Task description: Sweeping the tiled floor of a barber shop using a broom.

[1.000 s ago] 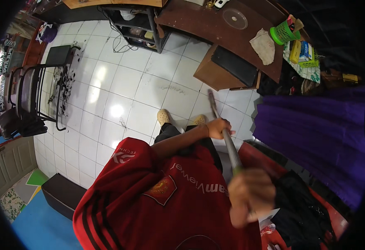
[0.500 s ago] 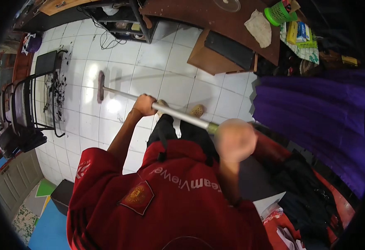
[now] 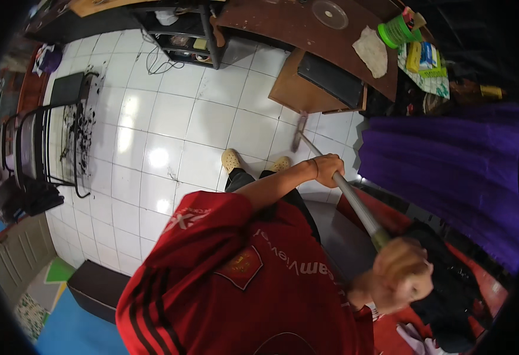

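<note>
A long-handled broom (image 3: 358,207) with a pale metal pole slants across in front of me. My left hand (image 3: 329,170), its arm stretched across my body to the right, is closed round the lower part of the pole. My right hand (image 3: 403,273) grips the upper end near a greenish collar, close to my right side; it is slightly blurred. The narrow brownish-pink broom head (image 3: 298,133) rests on the white tiled floor (image 3: 203,121), beside the wooden cabinet under the desk, and is smeared by motion.
Dark hair-like clumps (image 3: 82,133) lie on the tiles by a black metal-framed chair (image 3: 46,142) at the left. A brown desk (image 3: 271,23) and open-fronted cabinet (image 3: 287,89) stand ahead. A purple curtain (image 3: 443,177) hangs at right. My tan clogs (image 3: 230,160) are below.
The broom head has swung from the left across the floor to the right, near the cabinet. My left hand moved right with the pole, and my right hand moved down and right.
</note>
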Demonstrator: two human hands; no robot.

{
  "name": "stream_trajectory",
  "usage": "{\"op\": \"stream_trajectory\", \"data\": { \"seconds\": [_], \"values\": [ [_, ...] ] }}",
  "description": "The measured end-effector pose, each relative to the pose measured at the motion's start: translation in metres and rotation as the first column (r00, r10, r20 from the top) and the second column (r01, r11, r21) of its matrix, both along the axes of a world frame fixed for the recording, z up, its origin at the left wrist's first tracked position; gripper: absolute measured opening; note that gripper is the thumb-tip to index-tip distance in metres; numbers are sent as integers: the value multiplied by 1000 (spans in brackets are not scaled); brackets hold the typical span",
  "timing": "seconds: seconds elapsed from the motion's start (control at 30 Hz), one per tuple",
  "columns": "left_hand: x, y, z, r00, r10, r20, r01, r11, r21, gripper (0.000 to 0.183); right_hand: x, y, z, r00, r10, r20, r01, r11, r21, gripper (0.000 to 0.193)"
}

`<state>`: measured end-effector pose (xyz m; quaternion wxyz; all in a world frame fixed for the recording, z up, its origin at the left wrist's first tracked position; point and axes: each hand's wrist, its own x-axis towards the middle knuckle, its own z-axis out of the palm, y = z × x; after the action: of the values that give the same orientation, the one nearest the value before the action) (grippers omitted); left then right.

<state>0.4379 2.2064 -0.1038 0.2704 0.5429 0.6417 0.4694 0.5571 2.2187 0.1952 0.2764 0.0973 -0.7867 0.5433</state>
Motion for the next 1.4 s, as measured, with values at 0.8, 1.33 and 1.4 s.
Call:
{"op": "stream_trajectory", "data": {
  "seconds": [0.8, 1.33, 1.4],
  "values": [
    [86, -4, 25, 950, 292, 112, -300, 951, 71, 17, 68, 55, 36, 989, -88, -120, 27, 898, -439, 38],
    [14, -186, -116, 909, 375, -181, -416, 830, -372, 25, 30, -24, -142, 991, -75, 112, 135, 593, -794, 34],
    [-6, -205, -111, 863, 450, -230, -506, 759, -409, 22, 19, -28, -163, 987, -29, 158, 144, 598, -788, 34]
  ]
}}
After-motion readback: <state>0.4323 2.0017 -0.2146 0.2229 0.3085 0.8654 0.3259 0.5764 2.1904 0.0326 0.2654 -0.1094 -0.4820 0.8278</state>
